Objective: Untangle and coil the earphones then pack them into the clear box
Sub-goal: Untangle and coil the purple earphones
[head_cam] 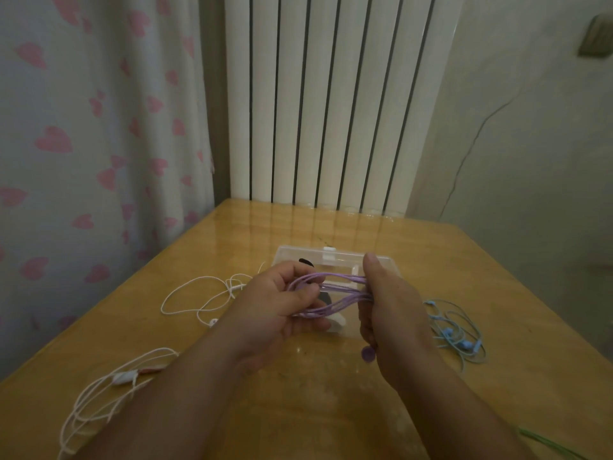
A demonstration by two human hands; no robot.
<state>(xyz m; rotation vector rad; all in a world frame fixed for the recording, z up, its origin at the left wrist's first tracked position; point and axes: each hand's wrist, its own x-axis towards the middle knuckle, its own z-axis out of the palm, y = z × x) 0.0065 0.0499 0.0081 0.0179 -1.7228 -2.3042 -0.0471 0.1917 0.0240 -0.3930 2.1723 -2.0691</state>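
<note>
We hold the purple earphones [335, 285] stretched as a bundle of loops between both hands, above the middle of the bench [331, 403]. Our left hand [282, 303] is curled around the left end of the loops, thumb and fingers closed on the cord. Our right hand [388, 303] grips the right end with its thumb upright, and one purple earbud [367, 354] hangs below its fingers. The clear box [308, 255] lies on the bench just behind the hands and is partly hidden by them. Inside it we see dark and white things that we cannot make out. Left of the box lie loose white earphones [199, 295]. A second white set [109, 386] with an inline remote sprawls at the near left edge. Tangled blue earphones [459, 340] lie right of our right hand. A white radiator [331, 94] stands beyond the far edge, with a heart-patterned curtain [83, 134] to its left.
</note>
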